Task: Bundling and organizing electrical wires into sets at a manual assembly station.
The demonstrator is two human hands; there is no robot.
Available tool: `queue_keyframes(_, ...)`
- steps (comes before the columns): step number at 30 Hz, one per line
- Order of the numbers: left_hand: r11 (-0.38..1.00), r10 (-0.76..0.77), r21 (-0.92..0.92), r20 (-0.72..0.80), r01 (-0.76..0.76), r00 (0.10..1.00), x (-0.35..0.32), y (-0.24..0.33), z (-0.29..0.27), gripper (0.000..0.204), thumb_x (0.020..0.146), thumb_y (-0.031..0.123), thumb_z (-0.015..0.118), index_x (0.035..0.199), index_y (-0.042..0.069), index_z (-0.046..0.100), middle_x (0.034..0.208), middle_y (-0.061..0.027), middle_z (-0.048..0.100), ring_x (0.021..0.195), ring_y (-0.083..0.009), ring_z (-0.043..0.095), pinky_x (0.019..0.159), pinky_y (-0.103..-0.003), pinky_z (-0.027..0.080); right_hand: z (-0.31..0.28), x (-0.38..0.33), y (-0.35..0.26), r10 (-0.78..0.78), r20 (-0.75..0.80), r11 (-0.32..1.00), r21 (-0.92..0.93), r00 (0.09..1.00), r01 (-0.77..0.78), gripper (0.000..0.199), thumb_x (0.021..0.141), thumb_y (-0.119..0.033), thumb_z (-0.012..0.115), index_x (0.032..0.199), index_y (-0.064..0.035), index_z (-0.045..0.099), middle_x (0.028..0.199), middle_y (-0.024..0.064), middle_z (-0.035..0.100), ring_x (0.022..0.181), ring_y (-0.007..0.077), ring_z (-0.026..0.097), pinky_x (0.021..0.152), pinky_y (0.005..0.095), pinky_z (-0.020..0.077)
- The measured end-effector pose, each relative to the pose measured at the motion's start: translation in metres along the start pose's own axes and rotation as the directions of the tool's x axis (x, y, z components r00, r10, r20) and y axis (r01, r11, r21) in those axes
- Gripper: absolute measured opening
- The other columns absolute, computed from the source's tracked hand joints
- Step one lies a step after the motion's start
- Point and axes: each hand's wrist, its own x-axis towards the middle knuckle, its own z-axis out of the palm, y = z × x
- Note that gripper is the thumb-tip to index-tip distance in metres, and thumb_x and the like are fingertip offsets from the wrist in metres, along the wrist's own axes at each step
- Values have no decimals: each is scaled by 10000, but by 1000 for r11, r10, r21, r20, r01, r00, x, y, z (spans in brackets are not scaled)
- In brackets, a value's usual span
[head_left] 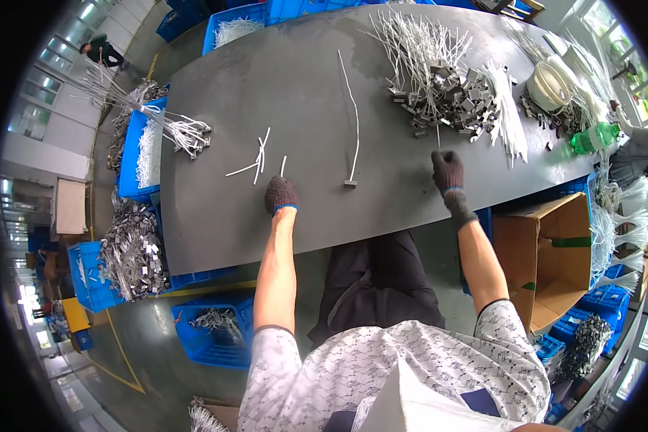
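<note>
1. Worn on the person's head, as the left one of two side-by-side fisheye cameras.
2. Looks steeply down over the patterned shirt (pixel 403 353) and dark trousers (pixel 389 281), facing across the grey table (pixel 230 209) toward its far edge.
3. Sits nearest the shirt, farther from the left hand (pixel 281 193) and right hand (pixel 449 171).
4. Spreads wide, from another person (pixel 104 52) far left to a cardboard box (pixel 515 245) near right.
5. Bends straight edges toward a dark rim.
</note>
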Motion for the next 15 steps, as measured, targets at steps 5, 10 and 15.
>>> queue_keyframes(5,924,-122,-372,-60,91,991,39,-94,8,256,878,291,610,878,56,713,925,-209,729,902,-387,723,772,-476,572,2,-70,-50,260,245,840,420,934,-344,332,882,-231,657,1110,8,630,679,59,595,485,156,550,402,313,443)
queue_keyframes(10,989,-93,-109,101,104,991,27,-55,-2,313,864,330,610,920,51,739,991,-200,739,946,-381,725,796,-484,574,-54,-86,-36,275,624,888,127,732,-442,353,928,-268,653,1214,-61,651,742,80,648,538,177,603,475,338,489)
queue_keyframes(15,995,81,67,-87,-76,993,18,-64,8,313,873,338,607,889,53,736,906,-216,732,884,-417,723,749,-510,575,-78,-164,27,13,614,1000,-30,789,6,248,958,-241,623,1085,-44,706,901,80,721,713,176,670,621,316,526)
